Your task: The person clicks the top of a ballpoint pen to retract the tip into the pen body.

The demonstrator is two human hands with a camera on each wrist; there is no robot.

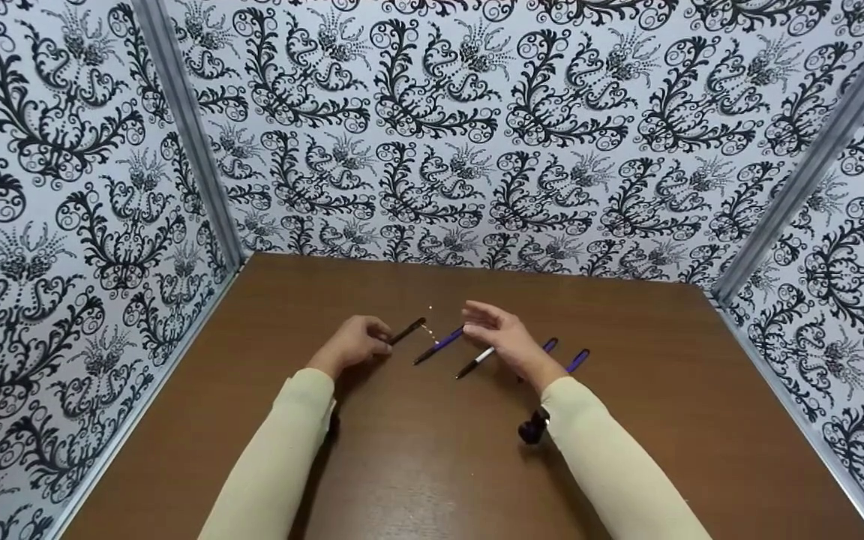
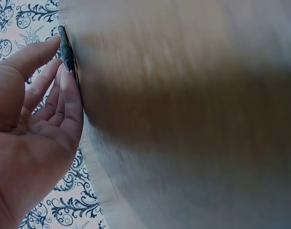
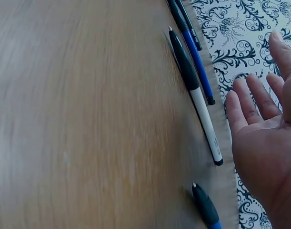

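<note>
My left hand (image 1: pixel 357 341) is low at the left end of a row of pens, its thumb and fingertips pinching a black pen (image 1: pixel 408 331). The left wrist view shows that pen (image 2: pixel 66 51) between thumb and fingers, close to the tabletop. To its right lies a blue pen (image 1: pixel 439 346) with a black grip. A white pen (image 3: pixel 202 117) with a black grip lies beside that one. My right hand (image 1: pixel 503 334) hovers over this part of the row, fingers extended and holding nothing. Two more blue pens, one here (image 1: pixel 579 360), lie partly hidden behind the right hand and wrist.
The brown wooden table (image 1: pixel 417 450) is enclosed by patterned black-and-white walls (image 1: pixel 447 135) with grey corner posts (image 1: pixel 196 135). A few small bright specks show near the black pen. A dark device (image 1: pixel 533 427) sits at the right wrist.
</note>
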